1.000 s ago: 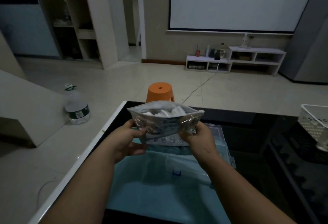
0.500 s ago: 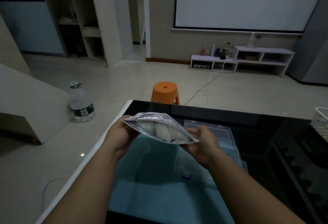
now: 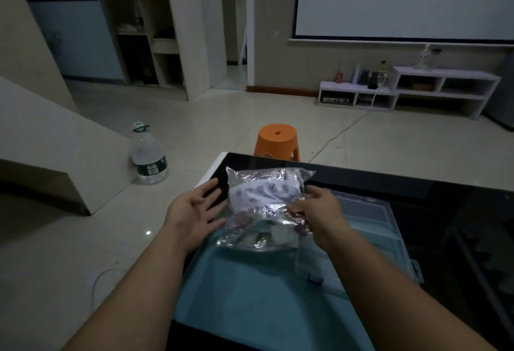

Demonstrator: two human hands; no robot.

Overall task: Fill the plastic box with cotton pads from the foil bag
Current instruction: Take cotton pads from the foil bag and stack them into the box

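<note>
Our right hand pinches the crinkled silver foil bag, our left hand spread open just beside it, the clear plastic box lying nearer the right.

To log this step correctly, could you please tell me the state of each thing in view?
foil bag: upended in the air, bottom edge uppermost
cotton pads: inside the bag, near its lower end
plastic box: lying flat, no pads visible inside
left hand: open, fingers spread, beside the bag
right hand: grips the bag's right side
water bottle: upright, capped
</note>
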